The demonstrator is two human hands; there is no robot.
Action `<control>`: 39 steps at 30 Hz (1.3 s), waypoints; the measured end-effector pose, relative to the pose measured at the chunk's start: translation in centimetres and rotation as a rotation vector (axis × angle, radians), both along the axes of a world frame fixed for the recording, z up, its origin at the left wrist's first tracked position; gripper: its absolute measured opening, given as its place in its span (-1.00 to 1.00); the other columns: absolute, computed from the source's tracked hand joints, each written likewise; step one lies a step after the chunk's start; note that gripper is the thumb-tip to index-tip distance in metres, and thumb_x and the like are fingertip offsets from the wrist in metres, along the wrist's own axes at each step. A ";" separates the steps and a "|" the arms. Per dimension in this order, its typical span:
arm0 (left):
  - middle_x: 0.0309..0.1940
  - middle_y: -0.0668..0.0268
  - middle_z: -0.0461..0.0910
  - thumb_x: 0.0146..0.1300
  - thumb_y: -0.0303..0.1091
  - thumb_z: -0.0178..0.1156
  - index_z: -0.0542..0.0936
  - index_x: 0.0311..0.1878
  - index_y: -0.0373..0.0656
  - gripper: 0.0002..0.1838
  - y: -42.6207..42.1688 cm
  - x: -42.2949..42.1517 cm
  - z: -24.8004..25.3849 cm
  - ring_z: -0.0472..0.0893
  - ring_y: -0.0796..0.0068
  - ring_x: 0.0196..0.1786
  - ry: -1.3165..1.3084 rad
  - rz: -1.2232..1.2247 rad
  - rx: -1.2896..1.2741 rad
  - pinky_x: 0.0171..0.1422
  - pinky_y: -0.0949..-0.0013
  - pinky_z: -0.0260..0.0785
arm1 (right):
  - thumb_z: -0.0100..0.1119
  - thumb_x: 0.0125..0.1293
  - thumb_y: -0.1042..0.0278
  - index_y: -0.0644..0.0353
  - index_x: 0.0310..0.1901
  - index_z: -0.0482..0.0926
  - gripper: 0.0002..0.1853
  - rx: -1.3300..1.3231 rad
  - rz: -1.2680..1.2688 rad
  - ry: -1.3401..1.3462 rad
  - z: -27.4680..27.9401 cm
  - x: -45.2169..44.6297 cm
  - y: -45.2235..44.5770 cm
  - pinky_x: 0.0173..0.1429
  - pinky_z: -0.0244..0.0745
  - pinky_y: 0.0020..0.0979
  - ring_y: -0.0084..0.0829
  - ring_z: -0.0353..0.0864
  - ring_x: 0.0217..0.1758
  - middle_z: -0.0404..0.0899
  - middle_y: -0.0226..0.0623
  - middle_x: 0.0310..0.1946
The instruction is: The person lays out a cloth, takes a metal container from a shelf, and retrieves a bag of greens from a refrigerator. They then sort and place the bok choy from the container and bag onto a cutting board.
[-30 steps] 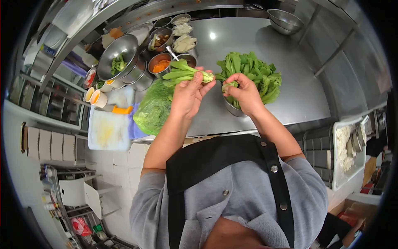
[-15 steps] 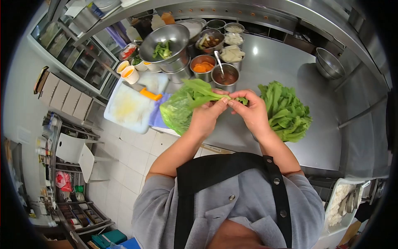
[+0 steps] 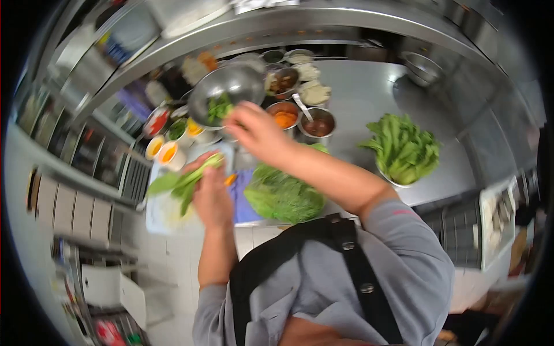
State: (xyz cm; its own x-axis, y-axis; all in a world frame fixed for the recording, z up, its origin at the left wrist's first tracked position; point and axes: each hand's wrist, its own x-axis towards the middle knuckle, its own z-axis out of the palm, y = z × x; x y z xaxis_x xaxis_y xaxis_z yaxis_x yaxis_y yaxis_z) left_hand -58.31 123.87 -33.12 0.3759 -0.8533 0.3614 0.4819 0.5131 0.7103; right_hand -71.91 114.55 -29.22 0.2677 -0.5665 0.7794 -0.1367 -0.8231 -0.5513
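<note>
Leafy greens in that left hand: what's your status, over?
Left hand: holding leafy greens above cutting board. Right hand: at metal bowl, blurred, grip unclear. Nothing obvious in the way; orange handle close by.

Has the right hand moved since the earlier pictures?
Yes: the right hand has moved left, away from the heap of leafy greens, to the near side of the metal bowl.
</note>
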 end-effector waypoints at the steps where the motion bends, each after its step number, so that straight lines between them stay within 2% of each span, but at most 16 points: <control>1: 0.08 0.08 0.42 0.29 -0.57 0.03 0.31 0.08 -0.14 -0.69 0.1 0.9 0.4 0.47 0.13 0.15 -0.046 0.033 0.041 0.25 0.08 0.37 | 0.13 0.23 0.46 0.24 -0.26 0.48 -0.91 -0.135 -0.019 -0.048 1.1 1.2 -1.8 -0.09 0.40 -0.23 -0.09 0.46 -0.16 0.48 -0.16 -0.33; 4: -0.01 0.15 0.48 0.25 -0.60 0.03 0.33 0.06 -0.17 -0.68 -0.3 3.0 -0.9 0.51 0.17 0.07 -0.075 -0.047 0.070 0.19 0.08 0.38 | 0.15 0.17 0.43 0.11 -0.26 0.50 -0.90 -0.412 -0.224 -0.017 1.7 4.1 -7.3 0.02 0.34 -0.17 -0.16 0.52 -0.13 0.51 -0.21 -0.33; 6: -0.09 0.20 0.49 0.23 -0.57 0.04 0.34 0.01 -0.19 -0.72 -0.5 3.3 -1.2 0.51 0.27 -0.04 -0.110 -0.236 0.104 0.16 0.09 0.39 | 0.20 0.13 0.23 0.09 -0.27 0.58 -0.82 -0.063 -0.441 0.571 -0.6 4.8 -10.7 0.14 0.22 0.06 -0.09 0.52 -0.10 0.55 -0.19 -0.31; 7: -0.09 0.20 0.49 0.23 -0.57 0.04 0.34 0.01 -0.19 -0.72 -0.4 3.0 -1.3 0.51 0.27 -0.04 -0.114 -0.267 0.104 0.16 0.09 0.39 | 0.23 0.09 0.23 0.09 -0.31 0.62 -0.82 0.121 -0.526 0.796 -1.9 5.2 -11.8 0.12 0.30 -0.03 -0.04 0.51 -0.09 0.54 -0.13 -0.31; 8: -0.13 0.21 0.48 0.22 -0.56 0.04 0.35 -0.01 -0.20 -0.74 -0.2 2.7 -1.2 0.50 0.30 -0.08 -0.118 -0.349 0.147 0.13 0.11 0.39 | 0.23 0.09 0.23 0.09 -0.31 0.62 -0.82 0.135 -0.551 0.790 -2.1 5.0 -12.1 0.12 0.30 -0.03 -0.04 0.51 -0.09 0.54 -0.13 -0.31; 11: -0.19 0.24 0.47 0.22 -0.57 0.02 0.36 -0.02 -0.23 -0.75 -0.8 0.6 -0.6 0.49 0.35 -0.14 -0.140 -0.511 0.203 0.09 0.14 0.40 | 0.19 0.07 0.26 0.14 -0.33 0.63 -0.83 0.111 -0.374 0.140 -2.5 3.4 -10.5 -0.06 0.45 -0.19 -0.07 0.49 -0.08 0.52 -0.14 -0.23; 16: -0.17 0.24 0.47 0.24 -0.62 -0.02 0.35 0.06 -0.29 -0.69 -2.5 -6.3 -0.4 0.50 0.37 -0.13 -0.329 -0.597 0.248 0.02 0.17 0.41 | 0.10 0.21 0.45 0.20 -0.16 0.55 -0.83 0.028 -0.233 0.003 -2.4 -6.6 -0.5 -0.09 0.51 -0.30 -0.22 0.57 -0.18 0.45 -0.16 -0.23; 18: -0.13 0.24 0.45 0.28 -0.62 -0.01 0.32 0.13 -0.34 -0.66 -2.9 -9.9 -0.2 0.53 0.39 -0.14 -0.384 -0.707 0.233 -0.02 0.24 0.44 | 0.01 0.26 0.54 0.21 -0.06 0.49 -0.78 0.499 -0.072 -0.149 -2.5 -12.0 5.7 -0.19 0.57 -0.38 -0.35 0.63 -0.28 0.43 -0.23 -0.25; 19: -0.14 0.23 0.46 0.29 -0.59 0.01 0.32 0.13 -0.35 -0.66 -3.0 -11.6 0.2 0.55 0.39 -0.13 -0.431 -0.719 0.247 -0.06 0.28 0.46 | 0.01 0.23 0.51 0.18 -0.08 0.48 -0.78 0.567 -0.027 -0.214 -4.6 -14.4 7.4 -0.18 0.52 -0.26 -0.19 0.58 -0.23 0.44 -0.17 -0.23; 20: -0.15 0.22 0.46 0.30 -0.57 0.03 0.31 0.14 -0.36 -0.66 -3.1 -13.5 0.8 0.57 0.40 -0.12 -0.480 -0.728 0.263 -0.10 0.33 0.48 | 0.03 0.22 0.49 0.19 -0.10 0.48 -0.79 0.347 -0.190 -0.071 -7.7 -17.0 8.6 -0.18 0.50 -0.25 -0.17 0.56 -0.25 0.46 -0.16 -0.26; 26: -0.26 0.22 0.59 0.26 -0.35 0.22 0.40 0.08 -0.37 -0.60 -4.9 -26.5 1.8 0.64 0.38 -0.24 -0.724 -0.759 0.186 -0.17 0.37 0.51 | 0.14 0.18 0.44 0.20 -0.20 0.53 -0.85 0.744 -0.377 0.220 -13.8 -29.1 19.2 -0.18 0.47 -0.30 -0.20 0.57 -0.26 0.53 -0.18 -0.33; 28: -0.39 0.13 0.63 0.16 -0.14 0.30 0.54 -0.14 -0.39 -0.56 -6.2 -29.9 0.6 0.65 0.28 -0.30 -1.348 -0.535 0.073 -0.18 0.25 0.47 | 0.15 0.18 0.44 0.19 -0.20 0.54 -0.85 0.760 -0.395 0.191 -14.6 -31.3 20.8 -0.19 0.47 -0.30 -0.21 0.57 -0.27 0.54 -0.18 -0.34; 31: -0.40 0.11 0.64 0.10 -0.04 0.34 0.60 -0.30 -0.40 -0.52 -7.1 -33.0 -3.1 0.63 0.42 -0.31 -1.779 -0.420 0.136 -0.22 0.34 0.43 | 0.16 0.17 0.44 0.17 -0.21 0.55 -0.86 0.780 -0.450 0.203 -13.6 -33.3 22.1 -0.20 0.48 -0.30 -0.21 0.58 -0.29 0.56 -0.18 -0.35; 36: -0.39 0.06 0.65 0.05 -0.02 0.36 0.61 -0.25 -0.36 -0.51 -7.5 -33.0 -2.8 0.64 0.24 -0.32 -1.708 -0.624 0.234 -0.19 0.25 0.44 | 0.15 0.21 0.44 0.21 -0.22 0.55 -0.88 0.807 -0.701 0.159 -11.4 -35.5 22.2 -0.32 0.46 -0.36 -0.32 0.57 -0.44 0.57 -0.23 -0.48; 37: -0.39 0.05 0.64 0.04 -0.01 0.36 0.62 -0.25 -0.35 -0.51 -7.3 -33.0 -2.4 0.64 0.20 -0.31 -1.673 -0.707 0.208 -0.18 0.23 0.44 | 0.13 0.20 0.26 0.18 -0.23 0.56 -0.81 0.830 -0.784 0.183 -10.6 -35.9 21.8 -0.23 0.49 -0.20 -0.10 0.61 -0.35 0.61 -0.11 -0.43; 39: -0.37 0.02 0.65 0.04 -0.03 0.35 0.61 -0.23 -0.36 -0.50 -6.3 -33.5 -2.9 0.65 0.15 -0.28 -1.692 -0.617 0.086 -0.15 0.21 0.44 | 0.17 0.21 0.21 0.20 -0.23 0.56 -0.77 0.795 -0.900 0.217 -9.4 -36.5 20.9 -0.27 0.47 -0.23 -0.15 0.60 -0.38 0.60 -0.13 -0.46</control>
State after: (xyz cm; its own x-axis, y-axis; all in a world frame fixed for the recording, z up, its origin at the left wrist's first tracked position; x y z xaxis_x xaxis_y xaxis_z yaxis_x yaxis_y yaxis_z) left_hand -91.78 117.59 -35.99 -0.6599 -0.7479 -0.0720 -0.6297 0.4983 0.5960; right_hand -108.38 135.46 -38.59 -0.3846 -0.9155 0.1185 -0.6357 0.1696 -0.7531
